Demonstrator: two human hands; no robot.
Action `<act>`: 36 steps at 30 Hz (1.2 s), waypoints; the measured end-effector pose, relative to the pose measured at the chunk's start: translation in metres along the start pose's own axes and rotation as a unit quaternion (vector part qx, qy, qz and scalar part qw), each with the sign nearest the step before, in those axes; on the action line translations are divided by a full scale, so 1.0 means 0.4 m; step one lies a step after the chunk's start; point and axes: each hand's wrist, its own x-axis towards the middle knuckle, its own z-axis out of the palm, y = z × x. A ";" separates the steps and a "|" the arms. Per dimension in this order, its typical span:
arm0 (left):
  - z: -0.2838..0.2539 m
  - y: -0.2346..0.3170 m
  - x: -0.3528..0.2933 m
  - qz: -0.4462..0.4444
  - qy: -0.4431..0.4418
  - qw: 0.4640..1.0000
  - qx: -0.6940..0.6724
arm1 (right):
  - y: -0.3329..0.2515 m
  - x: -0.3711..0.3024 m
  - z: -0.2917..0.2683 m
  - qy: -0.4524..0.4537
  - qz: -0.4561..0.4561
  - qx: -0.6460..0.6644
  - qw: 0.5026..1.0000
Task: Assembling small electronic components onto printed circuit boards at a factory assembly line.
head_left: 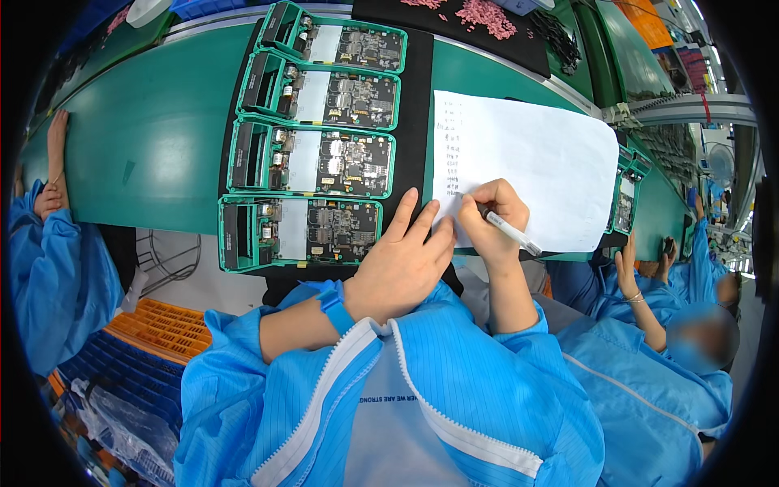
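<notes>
My right hand (497, 226) is closed around a white marker pen (514, 233), its tip end down at the paper. Beneath it lies a white sheet of paper (535, 162) with a column of handwriting along its left side. My left hand (406, 261) lies palm down with fingers stretched out, fingertips at the sheet's lower left edge; a blue wrist strap (333, 305) circles that wrist. Just left of it stand several green device housings in a column, the nearest housing (302, 234) beside my left thumb side. Each has a dark circuit board (345, 230) showing.
The housings rest on a black mat (415, 105) over a green bench (154, 174). Pink small parts (487, 18) lie at the back. Another green housing (626, 195) stands right of the paper. Co-workers in blue sit at both sides, one arm (57, 150) on the bench at left. Crates (158, 329) stand lower left.
</notes>
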 end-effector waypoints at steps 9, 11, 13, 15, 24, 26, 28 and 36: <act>0.002 0.002 -0.003 -0.003 0.012 1.000 -0.004 | -0.002 -0.003 -0.002 -0.009 -0.009 -0.008 1.000; 0.002 0.001 -0.003 -0.002 0.012 1.000 -0.004 | 0.000 -0.003 -0.002 -0.004 -0.015 -0.006 1.000; 0.001 0.001 -0.004 -0.002 0.012 1.000 -0.002 | -0.003 -0.003 -0.001 -0.004 -0.012 -0.006 1.000; 0.003 0.000 -0.004 -0.002 0.012 1.000 -0.001 | -0.003 -0.003 -0.002 -0.003 -0.010 -0.006 1.000; 0.003 -0.001 -0.002 0.012 0.061 0.998 -0.009 | -0.006 -0.007 -0.005 -0.008 -0.018 -0.008 1.000; -0.001 0.002 0.000 0.003 0.012 1.000 0.013 | 0.000 -0.013 -0.006 0.018 0.000 0.067 0.998; 0.000 0.001 0.002 0.006 0.012 1.000 0.015 | -0.013 -0.011 0.006 0.038 0.036 0.125 0.991; -0.001 0.001 0.000 0.016 0.009 0.999 0.035 | -0.071 0.111 -0.091 -0.082 -0.225 -0.316 0.918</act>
